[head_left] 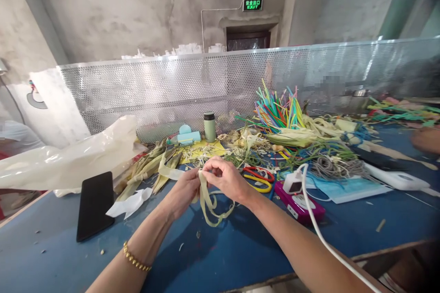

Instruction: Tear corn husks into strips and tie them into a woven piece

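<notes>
Head view: the left hand [182, 192] and right hand [225, 177], drawn close together above the blue table [51, 256], both pinch a pale leaf strip [210, 208] at its top, apparently so its loose loops hang clear, beside a black phone [94, 203].

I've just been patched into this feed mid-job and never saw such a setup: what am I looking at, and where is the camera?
No machine here: one camera, worn on a person's head, looks forward and down at their two bare hands. The left hand and right hand both pinch a pale strip, which hangs in a loop over the blue table. Nearby lie a black phone, dried leaves, a pink device with a white cable, and coloured strips further back.
</notes>
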`<state>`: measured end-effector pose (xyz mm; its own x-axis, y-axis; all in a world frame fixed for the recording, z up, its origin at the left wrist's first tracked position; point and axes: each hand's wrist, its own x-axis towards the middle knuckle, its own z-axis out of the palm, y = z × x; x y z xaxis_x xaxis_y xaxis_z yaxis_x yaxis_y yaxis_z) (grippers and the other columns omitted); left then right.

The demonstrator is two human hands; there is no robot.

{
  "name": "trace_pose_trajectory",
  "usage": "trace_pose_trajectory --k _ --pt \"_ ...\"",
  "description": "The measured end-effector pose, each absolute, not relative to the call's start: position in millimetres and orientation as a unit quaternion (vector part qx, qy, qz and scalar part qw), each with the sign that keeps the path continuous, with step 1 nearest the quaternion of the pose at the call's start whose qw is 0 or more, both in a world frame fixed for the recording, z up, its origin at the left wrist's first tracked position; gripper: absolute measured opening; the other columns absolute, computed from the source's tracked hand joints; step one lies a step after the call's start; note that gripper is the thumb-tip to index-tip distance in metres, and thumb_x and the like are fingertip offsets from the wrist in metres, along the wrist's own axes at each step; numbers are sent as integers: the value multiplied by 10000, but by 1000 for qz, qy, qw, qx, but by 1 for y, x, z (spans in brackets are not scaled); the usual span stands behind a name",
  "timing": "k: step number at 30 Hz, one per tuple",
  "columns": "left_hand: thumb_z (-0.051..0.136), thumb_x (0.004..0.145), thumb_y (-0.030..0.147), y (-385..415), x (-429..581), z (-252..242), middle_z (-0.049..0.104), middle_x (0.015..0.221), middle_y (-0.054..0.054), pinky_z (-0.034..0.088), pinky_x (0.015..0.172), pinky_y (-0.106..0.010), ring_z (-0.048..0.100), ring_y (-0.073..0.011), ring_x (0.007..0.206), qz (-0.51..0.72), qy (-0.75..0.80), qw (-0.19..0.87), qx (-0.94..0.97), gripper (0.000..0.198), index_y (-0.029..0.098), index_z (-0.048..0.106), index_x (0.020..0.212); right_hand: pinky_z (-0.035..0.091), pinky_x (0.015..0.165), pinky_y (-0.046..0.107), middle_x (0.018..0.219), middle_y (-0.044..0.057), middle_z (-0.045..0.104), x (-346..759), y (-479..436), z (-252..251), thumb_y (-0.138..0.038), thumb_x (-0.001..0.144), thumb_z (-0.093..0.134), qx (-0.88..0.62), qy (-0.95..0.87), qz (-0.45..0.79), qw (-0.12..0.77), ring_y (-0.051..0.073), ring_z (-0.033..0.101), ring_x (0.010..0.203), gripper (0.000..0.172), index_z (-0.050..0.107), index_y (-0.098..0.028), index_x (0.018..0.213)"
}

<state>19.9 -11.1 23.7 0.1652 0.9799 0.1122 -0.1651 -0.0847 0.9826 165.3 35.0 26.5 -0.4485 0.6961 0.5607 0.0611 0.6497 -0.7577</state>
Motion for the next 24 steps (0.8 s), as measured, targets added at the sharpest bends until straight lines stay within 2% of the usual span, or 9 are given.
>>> trace_pose_trajectory --k 3,8,11,14,17,20,24 --pt "717 739 418 -13 19 23 485 539 13 307 496 -225 431 -92 495 495 389 544 556 310 136 601 686 425 653 242 943 42 624 165 33 28 -241 829 611 -230 -804 244 491 113 529 710 111 639 -181 739" --pt "616 824 404 -14 18 22 482 593 8 296 505 -221 408 -88 523 453 380 519 618 289 149 544 708 406 639 242 725 3 614 167 32 32 -196 823 566 -247 -794 251 496 115 518 660 121 635 -171 727" --pt "615 807 283 -9 17 18 508 678 18 320 514 -216 427 -95 543 487 439 370 658 145 173 534 855 377 560 240 628 -10 574 168 35 32 -245 778 591 -300 -729 351 505 105 480 571 124 629 -153 704" --pt "582 777 141 -7 17 12 556 857 -13 387 585 -239 503 -122 630 493 498 131 701 234 202 510 991 311 487 233 522 -36 494 167 39 30 -292 719 633 -330 -630 482 511 82 402 481 170 600 -145 641" --pt "491 837 120 -10 19 11 545 901 -43 426 639 -271 550 -168 730 443 508 -34 738 133 211 503 933 290 465 230 481 -53 450 164 40 26 -313 670 673 -308 -564 572 510 70 370 451 205 570 -149 602" --pt "424 899 150 -14 20 14 542 889 -59 430 610 -264 568 -184 748 405 518 -107 746 106 209 512 902 294 463 227 487 -56 452 162 39 24 -318 653 696 -295 -542 599 510 66 370 453 218 569 -148 603" --pt "396 930 165 -16 20 16 564 919 -77 429 604 -252 596 -182 767 399 526 -138 739 156 200 544 967 316 471 229 508 -49 479 162 37 24 -331 665 699 -292 -541 600 512 70 393 462 218 590 -145 634"
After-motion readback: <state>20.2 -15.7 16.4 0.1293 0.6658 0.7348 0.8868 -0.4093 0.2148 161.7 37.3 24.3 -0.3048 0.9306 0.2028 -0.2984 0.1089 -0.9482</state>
